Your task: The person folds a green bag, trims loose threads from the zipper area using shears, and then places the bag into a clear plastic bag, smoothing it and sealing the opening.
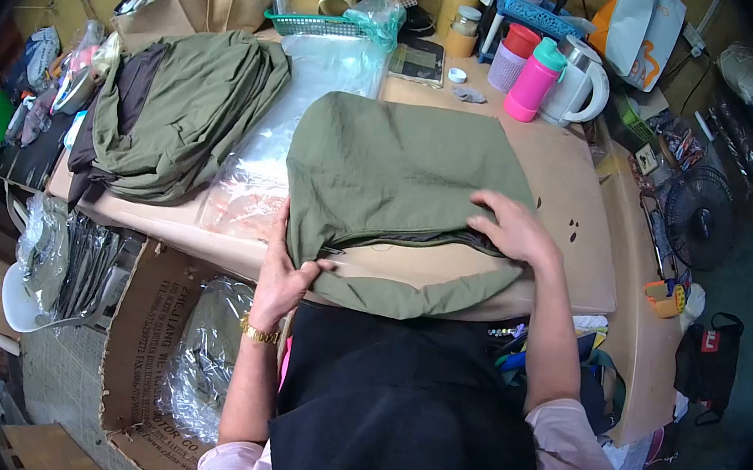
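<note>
A folded olive-green garment (403, 155) lies on the brown table in front of me, with a dark-lined opening along its near side. A small zip pull shows at the opening's left end. Below it, a narrow band of the same cloth (406, 299) curves along the table edge. My left hand (279, 275) pinches the garment's lower left corner between thumb and fingers. On the right side, my right hand (515, 229) rests on the cloth by the opening, its fingers apart and slightly bent.
A pile of similar green garments (187, 114) lies at the left, beside clear plastic bags (320, 73). A pink bottle (536, 82) and a kettle (579, 84) stand at the back right. A cardboard box (144, 348) holding bagged items sits below left; a black fan (700, 217) is at the right.
</note>
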Tool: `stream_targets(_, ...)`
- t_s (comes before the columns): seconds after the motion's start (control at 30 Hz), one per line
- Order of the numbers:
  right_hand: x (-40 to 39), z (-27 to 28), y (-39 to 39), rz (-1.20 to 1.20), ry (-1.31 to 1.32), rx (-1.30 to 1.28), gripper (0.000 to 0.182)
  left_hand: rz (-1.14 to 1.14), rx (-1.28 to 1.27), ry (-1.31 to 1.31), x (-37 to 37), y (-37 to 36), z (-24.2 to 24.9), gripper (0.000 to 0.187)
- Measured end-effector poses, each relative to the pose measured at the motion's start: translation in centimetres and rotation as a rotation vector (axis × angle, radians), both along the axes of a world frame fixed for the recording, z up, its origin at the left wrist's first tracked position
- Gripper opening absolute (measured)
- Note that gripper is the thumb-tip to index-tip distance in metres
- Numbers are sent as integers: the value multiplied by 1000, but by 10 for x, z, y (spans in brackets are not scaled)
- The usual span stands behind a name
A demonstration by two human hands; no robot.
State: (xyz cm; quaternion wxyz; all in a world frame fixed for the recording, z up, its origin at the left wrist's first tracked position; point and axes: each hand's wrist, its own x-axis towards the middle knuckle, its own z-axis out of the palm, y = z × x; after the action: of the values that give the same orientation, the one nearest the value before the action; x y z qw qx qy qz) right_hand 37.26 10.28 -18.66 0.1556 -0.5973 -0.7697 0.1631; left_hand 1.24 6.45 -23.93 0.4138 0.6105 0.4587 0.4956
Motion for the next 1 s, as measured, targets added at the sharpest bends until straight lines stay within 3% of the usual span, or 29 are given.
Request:
stream_targets(0.03,10,-17,-5,-2,0,-5,37,-2,-5,0,0,-4,3,97)
stream_targets(0.1,26,-38,-11,-55,-128,217,42,326,284,684,1,-14,24,89)
stream_targets(0.13,14,-31,-17,-98,-123,365,40,444,403,701,8,-18,38,65)
stream_targets(0.17,2,-21,-24,-100,-122,359,40,439,398,703,13,-19,40,65)
stream_targets(0.23,-30,-1,-36,-137,184,7,37,-20,354,482,22,-21,45,38)
stream_targets(0.27,-49,-2,-43,-51,166,-35,36,-111,338,449,37,-21,51,23)
stream_targets(0.33,-71,-15,-57,40,147,-73,36,-120,351,508,50,-14,38,25)
stream_targets(0.4,-79,-41,-59,107,-2,349,40,-32,323,608,46,-7,23,27)
stream_targets(0.43,-76,-45,-58,109,5,353,40,4,278,631,40,-6,20,28)
stream_targets(0.57,-59,-44,-59,-17,124,332,36,18,349,681,34,-12,15,34)
stream_targets(0.67,-44,-23,-55,-153,322,480,20,61,381,697,42,-16,25,31)
stream_targets(0.83,-6,-1,-50,-222,358,205,15,-200,308,490,80,-19,32,15)
stream_targets(0.9,-1,-4,-45,-42,9,297,17,-287,277,444,106,-11,26,13)
stream_targets(1.0,-2,-22,-37,-30,110,150,16,-222,367,445,152,14,6,16)
